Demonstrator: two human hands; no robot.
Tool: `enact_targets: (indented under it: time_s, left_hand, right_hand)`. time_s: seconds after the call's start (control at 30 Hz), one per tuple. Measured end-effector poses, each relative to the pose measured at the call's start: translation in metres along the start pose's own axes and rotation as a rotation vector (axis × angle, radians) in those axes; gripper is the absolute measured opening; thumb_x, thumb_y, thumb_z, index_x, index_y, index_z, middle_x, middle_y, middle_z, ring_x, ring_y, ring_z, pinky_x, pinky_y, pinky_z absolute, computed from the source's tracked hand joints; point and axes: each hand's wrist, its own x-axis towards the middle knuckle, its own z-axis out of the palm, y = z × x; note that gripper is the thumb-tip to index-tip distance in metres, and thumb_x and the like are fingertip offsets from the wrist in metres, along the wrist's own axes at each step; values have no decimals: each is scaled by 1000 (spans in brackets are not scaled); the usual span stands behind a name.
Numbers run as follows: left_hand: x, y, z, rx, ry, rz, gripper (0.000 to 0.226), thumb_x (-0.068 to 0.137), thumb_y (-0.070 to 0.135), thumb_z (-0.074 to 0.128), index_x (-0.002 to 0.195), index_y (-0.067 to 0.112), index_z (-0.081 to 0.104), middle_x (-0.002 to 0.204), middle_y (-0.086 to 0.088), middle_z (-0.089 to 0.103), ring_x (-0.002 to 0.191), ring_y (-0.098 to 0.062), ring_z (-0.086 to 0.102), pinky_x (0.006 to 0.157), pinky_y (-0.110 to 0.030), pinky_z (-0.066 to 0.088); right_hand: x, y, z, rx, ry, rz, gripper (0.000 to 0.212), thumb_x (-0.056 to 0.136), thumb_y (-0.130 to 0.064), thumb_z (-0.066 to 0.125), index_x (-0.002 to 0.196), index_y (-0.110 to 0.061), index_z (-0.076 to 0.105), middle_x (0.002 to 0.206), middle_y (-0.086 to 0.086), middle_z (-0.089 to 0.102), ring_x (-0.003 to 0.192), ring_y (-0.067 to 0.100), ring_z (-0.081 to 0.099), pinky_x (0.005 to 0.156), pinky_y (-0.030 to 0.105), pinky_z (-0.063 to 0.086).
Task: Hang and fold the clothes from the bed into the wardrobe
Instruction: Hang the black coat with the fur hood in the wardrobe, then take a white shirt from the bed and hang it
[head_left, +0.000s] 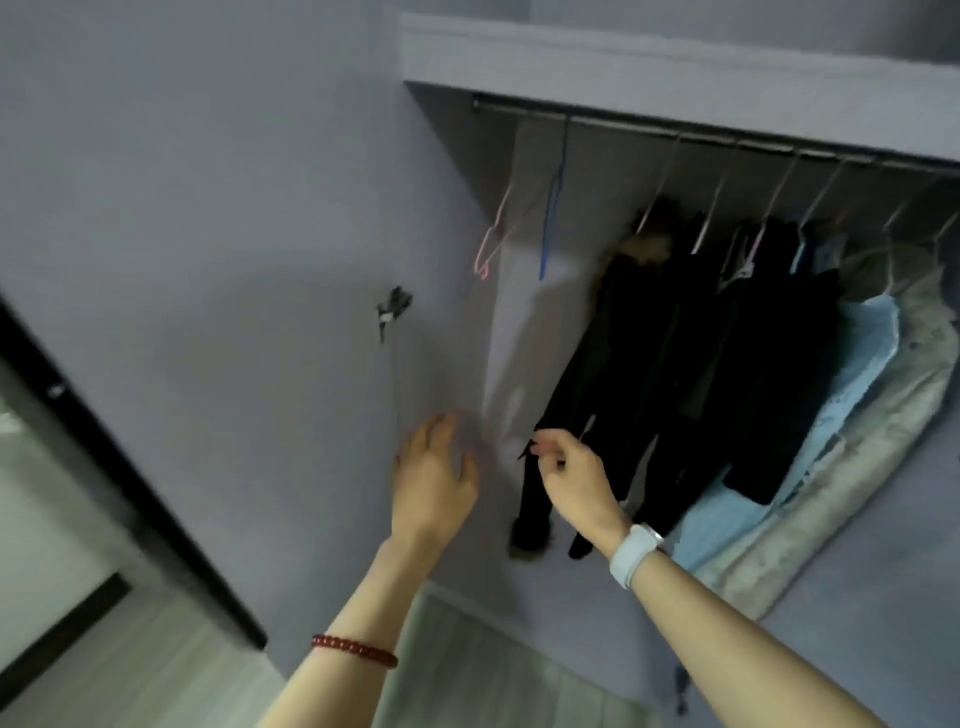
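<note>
The wardrobe (675, 67) holds dark coats (675, 338) on its rail; before it, the left hand (434, 478) spreads loose while the right hand (571, 478) pinches a coat's hem.

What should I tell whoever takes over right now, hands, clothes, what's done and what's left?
Left hand: open, fingers spread beside the wardrobe's side panel, holding nothing.
Right hand: pinch grip on a small dark bit at the hem of the black coat.
Rail: dark garments and a light blue one hang to the right.
Free: pink hanger and blue hanger, both empty.
The bed is out of view, so what's left can't be judged.
</note>
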Motion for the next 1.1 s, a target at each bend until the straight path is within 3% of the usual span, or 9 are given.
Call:
enact_targets:
  time_s: [0.1,0.27,0.33,0.47,0.53,0.63,0.77,0.97,1.1]
  left_hand:
    - [-71,-38,-9,-97,20,-203,45,87,27,49,129,11,54,132,-9,53,121,-31,49,99,-39,40]
    - [-205,-99,-43,-65,224,-625,36,92,20,54,126,8,56,128,-10,58,121,-25,50,101,-31,36]
    - [-272,-109,-59,-44,345,-797,35,93,19,54,125,6,56,126,-10,58,119,-23,51,100,-30,35]
    - [-367,-102,-78,-22,478,-1021,36,94,20,51,128,7,53,128,-8,56,120,-22,50,101,-30,36]
    - [-428,-89,-88,-27,547,-1149,36,95,20,50,128,7,53,129,-9,56,119,-22,51,101,-33,39]
    - [-495,-76,-98,-36,645,-1290,35,95,20,49,128,9,54,128,-8,57,116,-20,53,99,-34,43]
    - [-578,-62,-126,-32,841,-1426,33,97,18,45,128,11,53,128,-3,56,117,-16,51,93,-25,39]
    - [-684,-76,-184,2,1084,-1516,32,98,16,42,127,11,54,128,-4,55,118,-17,51,91,-22,37]
    - [-771,-122,-236,11,1098,-1596,33,98,17,41,128,12,52,130,-5,53,117,-18,51,89,-21,37]
  right_hand:
    - [-38,13,37,9,-208,18,26,95,-6,41,114,-7,59,97,5,65,98,22,62,86,30,45]
    - [-104,18,113,50,-570,-37,22,95,-1,39,102,-6,59,76,-1,63,79,25,60,82,39,48]
    - [-142,13,145,54,-787,-92,20,96,-2,39,100,-11,57,75,-2,60,72,19,59,76,34,48]
    - [-205,4,182,43,-1051,-170,21,96,-2,37,98,-11,56,75,2,60,49,-5,57,54,8,42]
    - [-256,2,204,9,-1193,-192,22,96,-3,36,101,-8,57,71,-3,59,46,-7,56,51,6,39]
    - [-318,-4,220,-50,-1364,-246,21,96,-5,36,100,-12,56,73,-4,60,50,-5,58,52,8,40]
    - [-408,-43,237,-101,-1552,-423,22,95,-8,37,101,-16,57,81,1,62,76,17,60,76,31,47]
    - [-534,-110,280,-172,-1769,-659,28,97,-11,32,111,-10,56,87,0,63,73,13,60,67,26,48]
    - [-628,-152,332,-258,-1856,-804,31,98,-14,31,117,-10,55,96,1,63,79,11,60,64,17,47]
